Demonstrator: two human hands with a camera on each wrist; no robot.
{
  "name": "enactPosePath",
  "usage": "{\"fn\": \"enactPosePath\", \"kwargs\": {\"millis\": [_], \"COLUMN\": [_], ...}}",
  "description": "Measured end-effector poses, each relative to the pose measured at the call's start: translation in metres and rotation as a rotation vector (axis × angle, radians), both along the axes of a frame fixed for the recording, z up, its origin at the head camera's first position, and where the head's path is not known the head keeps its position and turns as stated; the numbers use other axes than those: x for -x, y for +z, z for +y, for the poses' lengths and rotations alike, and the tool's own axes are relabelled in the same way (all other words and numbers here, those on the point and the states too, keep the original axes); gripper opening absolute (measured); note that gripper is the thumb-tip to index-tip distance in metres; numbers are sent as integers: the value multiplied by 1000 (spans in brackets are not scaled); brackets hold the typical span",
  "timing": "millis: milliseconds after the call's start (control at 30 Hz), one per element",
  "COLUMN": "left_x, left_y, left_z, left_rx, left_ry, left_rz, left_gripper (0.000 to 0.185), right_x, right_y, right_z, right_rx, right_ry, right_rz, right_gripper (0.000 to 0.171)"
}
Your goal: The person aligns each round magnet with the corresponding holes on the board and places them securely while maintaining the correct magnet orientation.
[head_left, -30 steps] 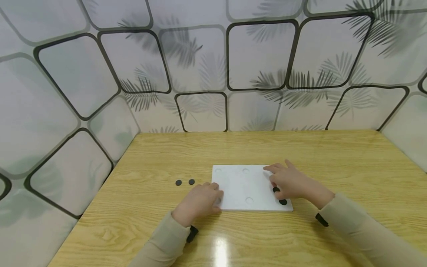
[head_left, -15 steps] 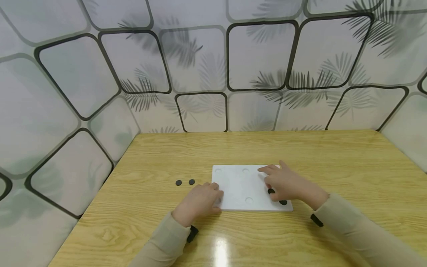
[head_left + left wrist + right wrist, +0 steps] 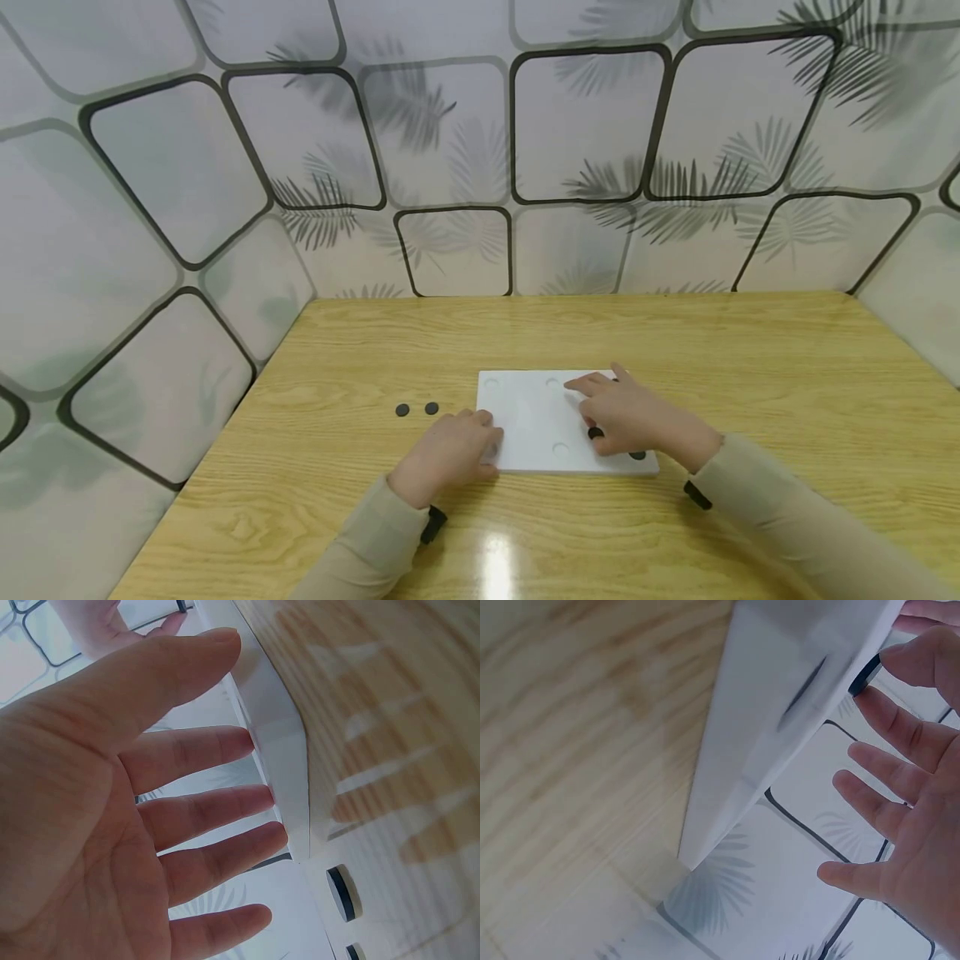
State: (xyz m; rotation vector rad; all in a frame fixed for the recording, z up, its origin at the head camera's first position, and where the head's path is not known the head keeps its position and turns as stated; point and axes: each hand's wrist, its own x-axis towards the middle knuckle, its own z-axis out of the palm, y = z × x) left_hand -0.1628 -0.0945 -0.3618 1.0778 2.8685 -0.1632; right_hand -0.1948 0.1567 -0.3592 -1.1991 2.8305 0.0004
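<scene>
A white board (image 3: 525, 421) with shallow round recesses lies on the wooden table. My right hand (image 3: 641, 419) is over its right half, pinching a black disc (image 3: 596, 433) between thumb and index finger. The right wrist view shows that disc (image 3: 865, 674) held on edge just above the board, the other fingers spread. Another black disc (image 3: 637, 455) sits at the board's near right corner, partly covered by the hand. At the board's left edge rests my left hand (image 3: 450, 450), its fingers extended and fingertips touching the board (image 3: 281, 742).
Two black discs, one farther left (image 3: 402, 410) and one nearer the board (image 3: 431, 408), lie on the table (image 3: 337, 483). A dark bit shows behind my right hand at the board's far right, mostly hidden. Patterned walls (image 3: 450, 250) border the table.
My right hand has moved left across the board with the pinched disc, from near its right edge toward the middle. The left hand has stayed in place.
</scene>
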Motion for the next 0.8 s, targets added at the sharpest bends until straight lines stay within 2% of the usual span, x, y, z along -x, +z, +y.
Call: {"fn": "enactPosePath", "kwargs": {"millis": [433, 800], "left_x": [1, 1], "left_y": [-2, -3], "left_z": [0, 1], "left_rx": [13, 22], "left_ry": [6, 4], "left_rz": [5, 11], "left_gripper": [33, 32], "right_x": [-3, -4], "right_y": [-1, -2], "right_z": [-12, -22], "right_rx": [28, 4], "right_ry": [23, 26], "right_rz": [10, -12], "right_gripper": [24, 25]}}
